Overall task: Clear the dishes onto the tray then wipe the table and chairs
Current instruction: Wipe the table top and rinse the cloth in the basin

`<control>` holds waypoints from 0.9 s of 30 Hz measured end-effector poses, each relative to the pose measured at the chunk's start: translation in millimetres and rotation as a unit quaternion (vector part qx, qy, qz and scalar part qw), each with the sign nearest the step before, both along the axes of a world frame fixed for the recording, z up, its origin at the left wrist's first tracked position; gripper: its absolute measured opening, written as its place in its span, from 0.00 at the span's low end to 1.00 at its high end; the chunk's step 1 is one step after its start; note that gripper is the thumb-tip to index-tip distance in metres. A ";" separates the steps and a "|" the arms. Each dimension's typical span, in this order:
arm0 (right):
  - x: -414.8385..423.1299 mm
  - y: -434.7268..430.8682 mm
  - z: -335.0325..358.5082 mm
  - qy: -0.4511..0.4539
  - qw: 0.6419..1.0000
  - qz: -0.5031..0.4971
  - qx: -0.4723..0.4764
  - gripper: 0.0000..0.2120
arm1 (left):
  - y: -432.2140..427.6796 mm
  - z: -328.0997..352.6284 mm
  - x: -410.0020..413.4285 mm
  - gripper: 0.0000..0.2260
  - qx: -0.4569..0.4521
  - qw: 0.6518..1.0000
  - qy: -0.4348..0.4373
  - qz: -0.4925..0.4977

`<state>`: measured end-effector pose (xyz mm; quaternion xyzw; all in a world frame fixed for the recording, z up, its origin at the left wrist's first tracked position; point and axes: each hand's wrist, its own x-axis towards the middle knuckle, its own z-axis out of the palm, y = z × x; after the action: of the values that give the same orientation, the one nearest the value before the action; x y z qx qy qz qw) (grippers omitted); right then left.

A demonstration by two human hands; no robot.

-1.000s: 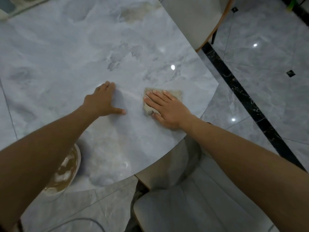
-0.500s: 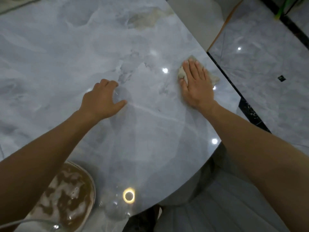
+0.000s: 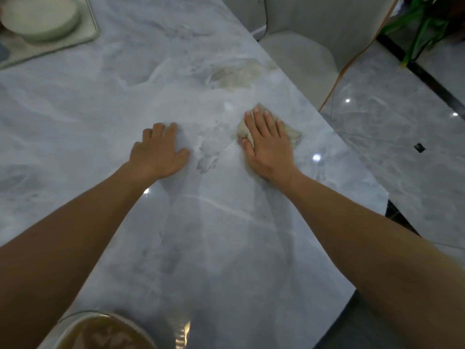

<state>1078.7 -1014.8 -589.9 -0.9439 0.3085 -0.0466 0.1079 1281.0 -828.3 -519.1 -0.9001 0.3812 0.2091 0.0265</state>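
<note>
My right hand lies flat with straight fingers on a crumpled beige cloth, pressing it onto the grey marble table near the right edge. My left hand rests on the bare tabletop to the left of the cloth, fingers bent at the tips, holding nothing. A tray at the far left corner carries a white bowl. At the bottom edge a white dish with brown residue sits on the table.
A pale upholstered chair stands beyond the table's right edge. Green plant leaves hang at the top right over the glossy grey floor with its black border strip. A brownish patch marks the tabletop beyond my hands.
My right hand has slid the cloth from near the front corner, out to the right edge, then back inward. The view has tilted up, so the tray and chair have appeared. My left hand stays planted.
</note>
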 end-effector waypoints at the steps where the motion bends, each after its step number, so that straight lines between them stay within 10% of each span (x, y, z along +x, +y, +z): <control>1: 5.4 -1.2 -2.0 -0.001 1.000 0.008 0.002 0.31 | -5.2 -2.0 2.3 0.34 0.004 1.000 0.000 0.001; 15: 72.4 -93.4 3.1 -0.053 0.963 -0.255 0.064 0.30 | -23.2 -45.6 25.2 0.44 -0.009 0.998 -0.052 -0.017; 27: 144.5 -146.1 4.2 -0.072 0.972 -0.212 0.076 0.30 | -22.0 -56.2 27.8 0.46 -0.040 0.997 -0.056 -0.019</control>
<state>1223.2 -1160.9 -585.7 -0.8400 0.4959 -0.1129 0.1889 1308.9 -850.3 -575.3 -0.9034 0.4039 0.1429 0.0157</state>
